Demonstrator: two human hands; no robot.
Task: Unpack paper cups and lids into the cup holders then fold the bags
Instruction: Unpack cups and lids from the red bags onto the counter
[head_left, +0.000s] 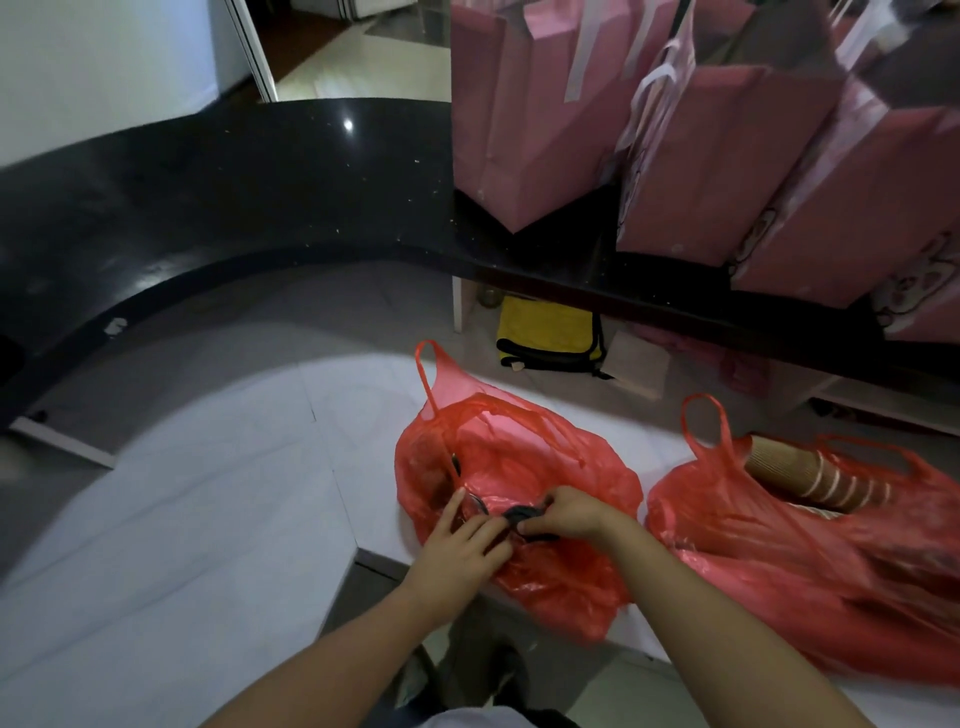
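My right hand (569, 514) pinches a dark lid (522, 515) between thumb and fingertips, just above the mouth of the red plastic bag (524, 519) in front of me. My left hand (462, 540) lies on the bag's left side with its fingers straight and a little spread, pressing the plastic down beside the lid. More dark shapes show through the red film under my left fingers; whether they are further lids I cannot tell for sure. The bag sits at the near edge of the white worktop (208, 493), partly hanging over it, one handle loop standing up at its far side.

Just to the right lies a second red plastic bag (810, 571), slumped on its side on the same worktop. A stack of brown ribbed paper cups (810, 475) with pale rims lies inside its open mouth, tilted toward the left.

Beyond both bags a black curved counter (234, 208) sweeps across the view. On its right part stand several pink paper gift bags (701, 156) with pale ribbon handles, close together. Below the counter, on a lower shelf, lies a folded yellow cloth with dark trim (550, 332).
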